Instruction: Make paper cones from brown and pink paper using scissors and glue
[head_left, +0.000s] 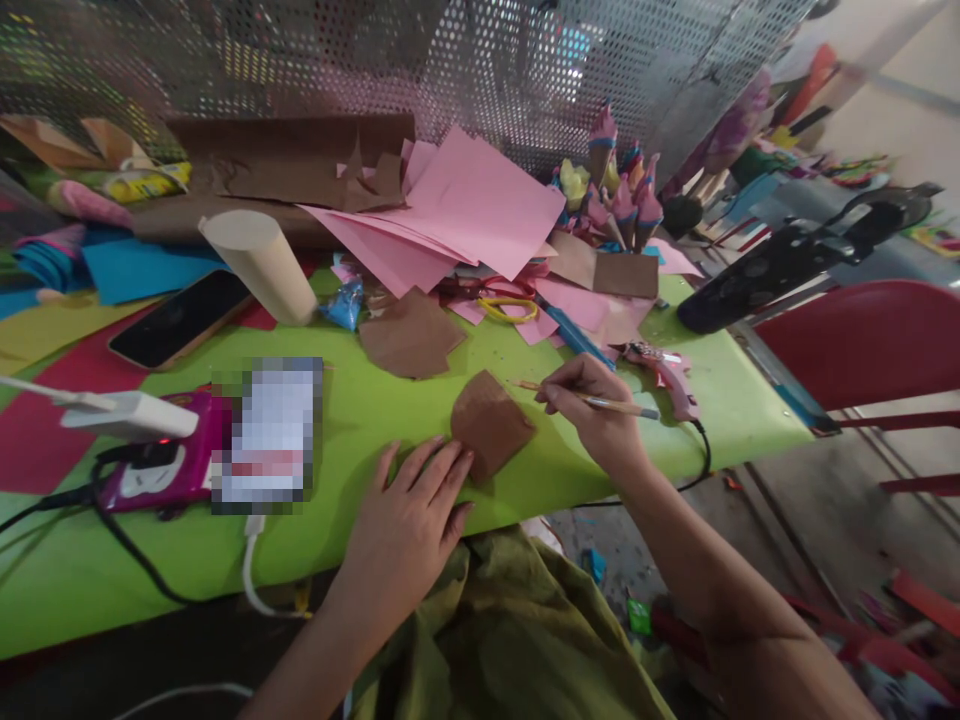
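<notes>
A small cone-shaped piece of brown paper (491,425) lies on the green tabletop (360,420) in front of me. My left hand (412,510) rests flat on the table with fingers stretched out, its fingertips at the paper's left edge. Between the fingers of my right hand (596,410) is a pencil (616,405), held just right of the brown paper, its tip pointing left above the table. Behind this piece lies a larger cut sheet of brown paper (412,335). A pink glue gun (664,370) sits beyond my right hand.
Pink paper sheets (465,205), yellow-handled scissors (510,308) and a blue cutter (574,335) lie farther back. A cardboard tube (259,265) stands left, near a phone (180,320) and a magenta power strip (187,450). Small pink-topped cones (626,205) cluster at the back right, near a black bottle-like object (742,275).
</notes>
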